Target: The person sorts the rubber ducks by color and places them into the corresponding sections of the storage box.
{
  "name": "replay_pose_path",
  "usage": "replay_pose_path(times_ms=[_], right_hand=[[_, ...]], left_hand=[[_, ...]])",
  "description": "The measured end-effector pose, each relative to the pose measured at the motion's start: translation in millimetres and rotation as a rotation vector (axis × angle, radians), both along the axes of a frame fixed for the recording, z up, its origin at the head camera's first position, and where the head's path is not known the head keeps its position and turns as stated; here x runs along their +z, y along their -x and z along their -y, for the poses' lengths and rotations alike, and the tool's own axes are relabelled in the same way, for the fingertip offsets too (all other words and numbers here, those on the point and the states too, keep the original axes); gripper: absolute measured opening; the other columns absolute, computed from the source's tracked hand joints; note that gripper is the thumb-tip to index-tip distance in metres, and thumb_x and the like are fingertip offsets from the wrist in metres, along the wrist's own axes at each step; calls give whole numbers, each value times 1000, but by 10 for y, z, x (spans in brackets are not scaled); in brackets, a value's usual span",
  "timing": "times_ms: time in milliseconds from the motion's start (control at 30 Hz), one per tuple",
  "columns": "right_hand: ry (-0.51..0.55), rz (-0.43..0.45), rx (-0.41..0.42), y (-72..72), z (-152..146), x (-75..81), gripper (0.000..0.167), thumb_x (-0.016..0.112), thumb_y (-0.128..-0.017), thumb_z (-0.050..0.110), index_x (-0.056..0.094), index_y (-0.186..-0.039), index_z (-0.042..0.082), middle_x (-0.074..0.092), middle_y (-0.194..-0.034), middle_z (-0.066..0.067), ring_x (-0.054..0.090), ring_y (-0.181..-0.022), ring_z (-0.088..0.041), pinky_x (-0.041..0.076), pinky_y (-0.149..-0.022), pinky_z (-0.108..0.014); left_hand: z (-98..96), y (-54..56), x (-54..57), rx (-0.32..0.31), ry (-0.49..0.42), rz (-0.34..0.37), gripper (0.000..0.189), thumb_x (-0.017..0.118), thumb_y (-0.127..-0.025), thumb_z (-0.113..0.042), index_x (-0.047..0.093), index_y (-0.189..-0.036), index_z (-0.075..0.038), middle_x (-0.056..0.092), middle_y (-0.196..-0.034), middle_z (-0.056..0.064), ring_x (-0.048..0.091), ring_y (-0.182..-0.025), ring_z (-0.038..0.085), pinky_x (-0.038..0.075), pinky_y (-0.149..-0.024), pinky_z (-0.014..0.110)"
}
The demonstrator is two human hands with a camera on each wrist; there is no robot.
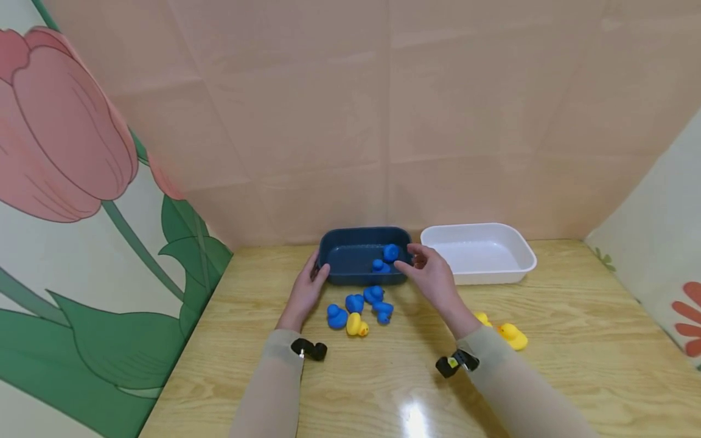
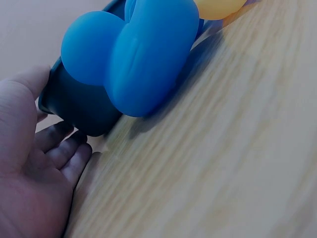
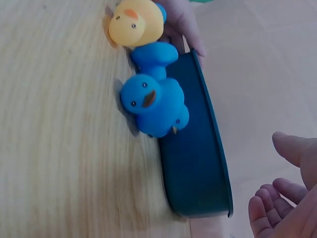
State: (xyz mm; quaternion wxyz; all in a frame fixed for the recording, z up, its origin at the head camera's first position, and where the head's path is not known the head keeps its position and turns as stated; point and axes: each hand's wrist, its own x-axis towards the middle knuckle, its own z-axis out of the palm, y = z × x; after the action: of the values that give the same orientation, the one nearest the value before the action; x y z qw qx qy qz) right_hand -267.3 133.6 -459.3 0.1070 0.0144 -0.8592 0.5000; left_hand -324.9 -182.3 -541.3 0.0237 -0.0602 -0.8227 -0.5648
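Note:
A dark blue tray (image 1: pixel 350 279) stands near the wall, with two blue rubber ducks (image 1: pixel 390 253) in its right part. My left hand (image 1: pixel 306 291) grips the tray's left end, thumb at the front corner and fingers round the side. In the left wrist view, the thumb lies at the rim and the fingertips reach the outer wall. Beside the tray's right end hovers my right hand (image 1: pixel 432 277), thumb and fingers apart with nothing between them. Several blue ducks (image 1: pixel 336 317) and one tipped yellow duck (image 1: pixel 357 325) lie in front of the tray.
A white tray (image 1: pixel 478 278) stands to the right, behind my right hand. Two yellow ducks (image 1: pixel 513 336) lie beyond my right forearm, one partly hidden by it. A pink-covered wall (image 1: pixel 328 121) rises behind the wooden table (image 1: pixel 372 389).

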Motion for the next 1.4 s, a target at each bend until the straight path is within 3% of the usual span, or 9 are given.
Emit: replay_pose_path(times_ms=[667, 967, 1200, 1400], right_hand=[[15, 59, 86, -342, 125, -142, 65, 86, -101, 26, 59, -155, 1, 65, -147, -23, 63, -125, -39, 55, -112, -53], [24, 100, 121, -429, 156, -237, 68, 85, -102, 30, 58, -156, 0, 65, -148, -22, 61, -129, -41, 52, -113, -55], [53, 97, 137, -455, 174, -309, 65, 86, -100, 22, 59, -155, -2, 65, -146, -25, 63, -128, -43, 53, -113, -57], [58, 125, 178, -469, 202, -391, 65, 86, -100, 21, 59, -155, -1, 66, -144, -24, 63, -128, -41, 52, -113, -58]], left_hand=[[32, -26, -27, -1, -5, 1, 83, 54, -110, -67, 30, -177, -23, 33, -179, 2, 35, -162, 29, 30, -131, 49], [27, -42, -34, 0, -10, -8, 85, 54, -109, -68, 31, -176, -22, 33, -179, 1, 36, -162, 28, 31, -131, 48], [12, -4, -17, -11, -9, -23, 87, 53, -108, -70, 31, -176, -22, 33, -179, 1, 36, -162, 28, 31, -131, 48], [13, 18, -17, -8, -9, -27, 81, 55, -111, -63, 31, -176, -21, 34, -179, 2, 35, -162, 28, 31, -131, 48]])
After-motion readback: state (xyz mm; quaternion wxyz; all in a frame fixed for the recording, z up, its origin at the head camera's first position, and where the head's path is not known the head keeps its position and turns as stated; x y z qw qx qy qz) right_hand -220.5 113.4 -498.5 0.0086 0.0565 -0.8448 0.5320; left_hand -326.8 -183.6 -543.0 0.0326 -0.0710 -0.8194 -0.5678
